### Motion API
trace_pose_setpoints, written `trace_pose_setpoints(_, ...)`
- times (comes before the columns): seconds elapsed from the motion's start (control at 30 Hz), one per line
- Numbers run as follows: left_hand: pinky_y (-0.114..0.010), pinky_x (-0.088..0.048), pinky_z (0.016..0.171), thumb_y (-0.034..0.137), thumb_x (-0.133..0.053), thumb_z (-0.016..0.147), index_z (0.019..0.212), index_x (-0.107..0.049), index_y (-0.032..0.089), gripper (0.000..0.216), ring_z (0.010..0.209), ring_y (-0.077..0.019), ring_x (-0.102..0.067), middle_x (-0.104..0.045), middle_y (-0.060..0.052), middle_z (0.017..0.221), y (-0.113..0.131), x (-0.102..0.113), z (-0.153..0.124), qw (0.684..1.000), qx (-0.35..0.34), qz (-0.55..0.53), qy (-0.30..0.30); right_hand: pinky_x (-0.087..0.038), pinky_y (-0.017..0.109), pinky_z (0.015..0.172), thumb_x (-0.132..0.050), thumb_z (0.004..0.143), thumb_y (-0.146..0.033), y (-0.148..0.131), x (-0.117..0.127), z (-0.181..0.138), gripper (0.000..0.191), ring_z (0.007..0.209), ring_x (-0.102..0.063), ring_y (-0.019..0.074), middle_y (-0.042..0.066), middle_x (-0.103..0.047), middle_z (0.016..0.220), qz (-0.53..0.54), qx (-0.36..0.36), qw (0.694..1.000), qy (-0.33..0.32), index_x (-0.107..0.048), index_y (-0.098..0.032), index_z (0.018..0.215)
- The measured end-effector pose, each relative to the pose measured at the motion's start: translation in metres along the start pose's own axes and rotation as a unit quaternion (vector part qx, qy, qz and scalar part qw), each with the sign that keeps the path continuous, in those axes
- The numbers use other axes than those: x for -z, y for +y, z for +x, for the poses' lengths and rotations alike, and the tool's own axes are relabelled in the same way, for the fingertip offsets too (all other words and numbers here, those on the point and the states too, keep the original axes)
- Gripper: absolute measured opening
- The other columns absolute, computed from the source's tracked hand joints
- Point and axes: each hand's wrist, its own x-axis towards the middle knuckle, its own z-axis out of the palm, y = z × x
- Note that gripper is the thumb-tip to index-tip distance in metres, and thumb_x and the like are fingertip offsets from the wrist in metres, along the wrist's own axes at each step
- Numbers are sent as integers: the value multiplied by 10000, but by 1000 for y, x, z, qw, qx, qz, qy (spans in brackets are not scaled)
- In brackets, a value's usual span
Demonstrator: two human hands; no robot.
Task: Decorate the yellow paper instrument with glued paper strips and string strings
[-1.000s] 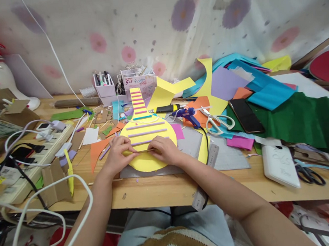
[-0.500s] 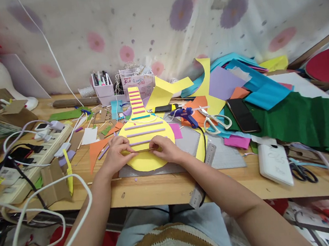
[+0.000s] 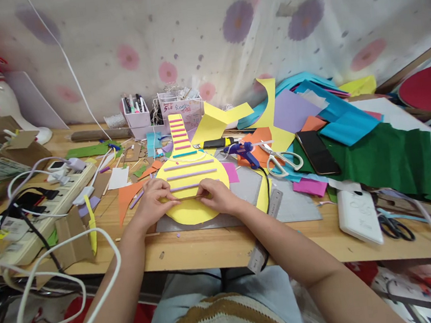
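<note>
Grip check: your left hand (image 3: 151, 203) and right hand (image 3: 218, 197) are each pinching an end of the thin dark strip (image 3: 188, 198) lying across the yellow guitar-shaped paper cutout (image 3: 194, 214). You're wanting it taut and parallel to the purple strips (image 3: 190, 174) above.

Glue gun (image 3: 246, 153), scissors (image 3: 284, 160), black phone (image 3: 316, 152), green felt (image 3: 388, 161), power strip (image 3: 47, 210)

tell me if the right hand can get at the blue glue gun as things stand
Probably yes: the glue gun lies uncovered just beyond the right hand, with only flat paper between, though that hand is pinching a thin strip.
</note>
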Motion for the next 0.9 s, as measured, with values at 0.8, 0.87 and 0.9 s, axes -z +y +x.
trace_pose_setpoints(0.8, -393, -321, 899, 304, -671, 712, 651, -582, 190, 157, 899, -208, -495, -580, -31, 826, 16, 6, 10, 997, -11, 55, -48, -353, 234, 596, -540, 706, -137, 1, 0, 1, 86, 645, -469, 119, -6, -523, 684, 36, -45, 998, 12, -469, -186, 698)
trace_pose_setpoints(0.87, -387, -335, 892, 306, -648, 731, 685, -582, 186, 144, 911, -210, -506, -596, -38, 845, 22, 7, 14, 999, -1, 41, -32, -360, 234, 588, -541, 713, -178, 0, 1, 1, 79, 626, -461, 113, -15, -508, 681, 83, -70, 994, 25, -463, -188, 715)
trace_pose_setpoints(0.9, -379, -346, 888, 310, -635, 741, 697, -583, 183, 144, 911, -209, -515, -603, -40, 846, 25, 8, 16, 999, 9, 25, -20, -363, 234, 583, -539, 716, -197, -1, 2, 1, 78, 617, -455, 111, -19, -500, 680, 108, -79, 991, 31, -463, -189, 729)
